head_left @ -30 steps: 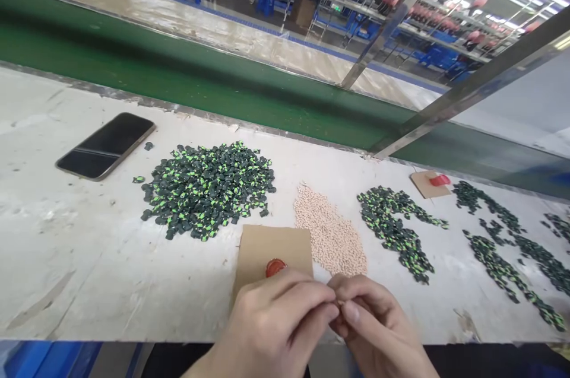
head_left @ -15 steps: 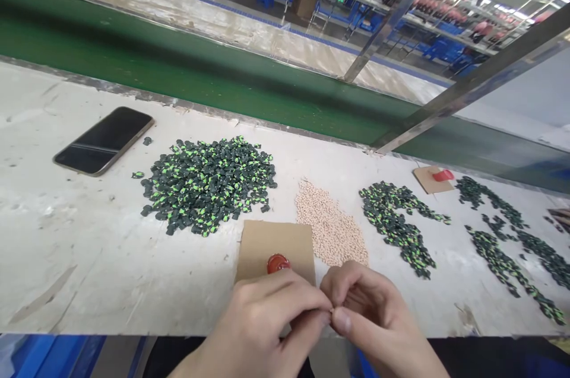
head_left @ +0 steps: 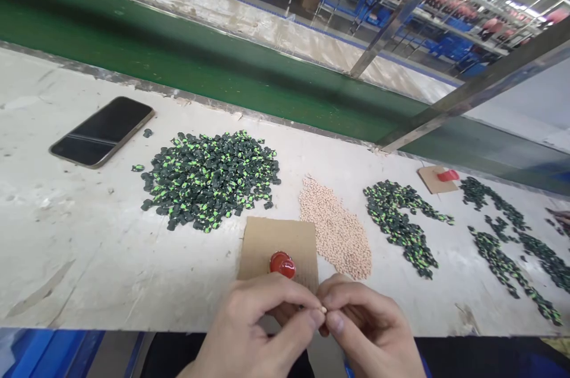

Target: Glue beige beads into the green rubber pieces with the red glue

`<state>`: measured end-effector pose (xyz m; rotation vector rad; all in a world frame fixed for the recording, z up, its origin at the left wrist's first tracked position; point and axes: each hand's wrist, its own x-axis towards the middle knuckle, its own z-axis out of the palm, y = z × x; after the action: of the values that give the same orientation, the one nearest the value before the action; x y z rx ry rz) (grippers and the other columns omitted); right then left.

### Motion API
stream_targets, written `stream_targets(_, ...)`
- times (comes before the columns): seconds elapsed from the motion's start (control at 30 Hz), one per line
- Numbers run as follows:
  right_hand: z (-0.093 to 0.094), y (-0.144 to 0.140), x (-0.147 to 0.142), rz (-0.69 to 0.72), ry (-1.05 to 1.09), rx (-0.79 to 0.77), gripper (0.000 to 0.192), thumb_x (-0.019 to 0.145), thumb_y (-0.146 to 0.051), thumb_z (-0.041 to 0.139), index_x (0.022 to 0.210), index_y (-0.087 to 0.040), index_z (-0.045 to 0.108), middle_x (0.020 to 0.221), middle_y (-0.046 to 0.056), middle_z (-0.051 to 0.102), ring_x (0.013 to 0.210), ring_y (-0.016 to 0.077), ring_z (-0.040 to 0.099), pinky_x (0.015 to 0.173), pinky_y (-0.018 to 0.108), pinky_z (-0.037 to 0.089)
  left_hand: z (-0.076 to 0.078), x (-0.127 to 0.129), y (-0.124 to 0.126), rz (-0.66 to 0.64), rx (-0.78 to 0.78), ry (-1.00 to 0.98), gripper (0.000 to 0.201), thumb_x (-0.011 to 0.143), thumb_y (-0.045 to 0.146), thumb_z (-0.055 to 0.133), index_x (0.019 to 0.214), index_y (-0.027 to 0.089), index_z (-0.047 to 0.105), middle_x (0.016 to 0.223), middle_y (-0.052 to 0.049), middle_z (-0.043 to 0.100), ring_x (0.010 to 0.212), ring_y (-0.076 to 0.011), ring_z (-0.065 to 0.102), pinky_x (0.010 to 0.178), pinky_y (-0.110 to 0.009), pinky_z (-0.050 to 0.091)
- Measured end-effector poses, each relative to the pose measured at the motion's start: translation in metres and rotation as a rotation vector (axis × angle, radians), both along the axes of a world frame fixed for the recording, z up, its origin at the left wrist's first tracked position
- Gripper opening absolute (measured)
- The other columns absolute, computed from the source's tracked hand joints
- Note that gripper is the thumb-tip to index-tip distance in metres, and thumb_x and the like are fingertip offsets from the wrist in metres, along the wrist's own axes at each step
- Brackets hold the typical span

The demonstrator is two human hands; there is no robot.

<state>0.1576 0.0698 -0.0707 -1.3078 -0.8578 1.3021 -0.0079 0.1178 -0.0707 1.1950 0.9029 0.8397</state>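
Just past the table's front edge, my left hand (head_left: 267, 324) pinches a small pale bead (head_left: 323, 309) between thumb and index fingertip. My right hand (head_left: 367, 318) meets it there, thumb and fingers pressed together; whatever they hold is hidden. Behind my left hand lies a cardboard square (head_left: 260, 241) bearing a small round red dish (head_left: 282, 264) with a glossy inside. A heap of pale pinkish beads (head_left: 336, 232) spreads right of the cardboard. On its left is a large pile of small dark pieces with bright green marks (head_left: 211, 182).
A phone (head_left: 102, 132) lies far left. More dark-and-green pieces (head_left: 403, 229) form clusters on the right, near a second cardboard piece (head_left: 434, 181) with a red item (head_left: 447, 175). Another person's hand (head_left: 560, 216) shows at the right edge. Behind runs a green strip (head_left: 200, 75) and metal post (head_left: 445, 117).
Both hands have shifted slightly left, still fingertip to fingertip. The pale bead shows more clearly now, and more of the red dish is uncovered. The camera view has tilted a little.
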Motion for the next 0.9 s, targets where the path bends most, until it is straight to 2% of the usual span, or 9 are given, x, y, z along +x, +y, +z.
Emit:
stream_targets(0.07,0.000,0.000,0.002,0.056,-0.086,0.062,0.003,0.087,-0.033,0.081,0.085,-0.031,0.083,0.078,0.004,0.075,0.067,0.0167,0.071,0.060,0.025,0.061,-0.002,-0.002,-0.002,-0.002,0.036,0.022,0.016,0.084,0.018,0.067,0.077,0.024,0.080,0.066,-0.001,0.077,0.052,-0.0143,0.067,0.045,-0.020,0.053)
stream_targets(0.17,0.003,0.001,0.007,0.151,-0.221,0.126,0.009,0.091,-0.024,0.076,0.088,-0.030,0.082,0.078,0.005,0.076,0.069,0.0185,0.072,0.062,0.025,0.062,-0.007,-0.007,-0.006,-0.003,0.174,0.084,0.016,0.087,0.016,0.068,0.079,0.024,0.080,0.065,0.000,0.076,0.051,-0.0137,0.066,0.050,-0.020,0.054)
stream_targets(0.3,0.006,-0.003,0.008,0.228,-0.284,0.102,0.012,0.093,-0.019,0.072,0.088,-0.028,0.079,0.080,0.005,0.075,0.072,0.0186,0.072,0.065,0.025,0.061,-0.011,-0.014,-0.014,0.000,0.364,0.157,0.019,0.090,0.009,0.066,0.085,0.022,0.079,0.073,-0.002,0.078,0.060,-0.0145,0.073,0.061,-0.019,0.058)
stream_targets(0.4,0.004,-0.007,0.004,0.260,-0.317,0.059,0.011,0.094,-0.020,0.069,0.086,-0.025,0.075,0.079,0.005,0.073,0.070,0.0179,0.069,0.064,0.025,0.060,-0.015,-0.017,-0.020,-0.024,0.438,0.218,0.020,0.092,0.005,0.064,0.087,0.019,0.077,0.077,-0.004,0.078,0.064,-0.0147,0.075,0.065,-0.018,0.059)
stream_targets(0.5,0.000,-0.008,0.001,0.268,-0.356,0.009,0.012,0.096,-0.026,0.068,0.084,-0.024,0.070,0.079,0.004,0.070,0.069,0.0181,0.067,0.063,0.025,0.059,-0.021,-0.019,-0.024,-0.014,0.411,0.256,0.022,0.094,0.005,0.061,0.088,0.020,0.076,0.078,-0.003,0.077,0.066,-0.0156,0.075,0.066,-0.020,0.059)
stream_targets(0.57,-0.005,-0.006,0.001,0.230,-0.415,0.005,0.014,0.096,-0.028,0.066,0.083,-0.024,0.068,0.078,0.003,0.068,0.069,0.0180,0.065,0.063,0.026,0.058,-0.025,-0.020,-0.023,0.040,0.386,0.219,0.020,0.094,0.008,0.063,0.092,0.023,0.076,0.080,-0.002,0.077,0.066,-0.0154,0.075,0.066,-0.020,0.060)
stream_targets(0.7,-0.023,0.001,0.003,0.103,-0.660,0.155,0.010,0.098,-0.020,0.063,0.091,-0.025,0.068,0.084,0.003,0.068,0.076,0.0186,0.065,0.066,0.027,0.057,-0.034,-0.025,-0.017,0.189,0.332,0.192,0.023,0.092,0.010,0.068,0.105,0.027,0.074,0.090,0.002,0.079,0.068,-0.0124,0.075,0.069,-0.016,0.060)
stream_targets(0.8,-0.034,0.004,0.003,0.110,-0.782,0.227,0.015,0.097,-0.013,0.060,0.095,-0.026,0.068,0.087,0.003,0.070,0.080,0.0190,0.067,0.068,0.028,0.056,-0.039,-0.029,-0.013,0.189,0.324,0.266,0.025,0.093,0.008,0.064,0.105,0.027,0.074,0.095,0.002,0.080,0.075,-0.0111,0.076,0.076,-0.014,0.059)
stream_targets(0.9,-0.036,0.004,0.001,0.134,-0.830,0.243,0.019,0.097,-0.009,0.058,0.097,-0.026,0.067,0.090,0.004,0.071,0.082,0.0195,0.068,0.069,0.028,0.055,-0.042,-0.032,-0.012,0.167,0.362,0.294,0.028,0.094,0.005,0.061,0.107,0.026,0.074,0.097,0.002,0.079,0.081,-0.0104,0.077,0.080,-0.012,0.057)
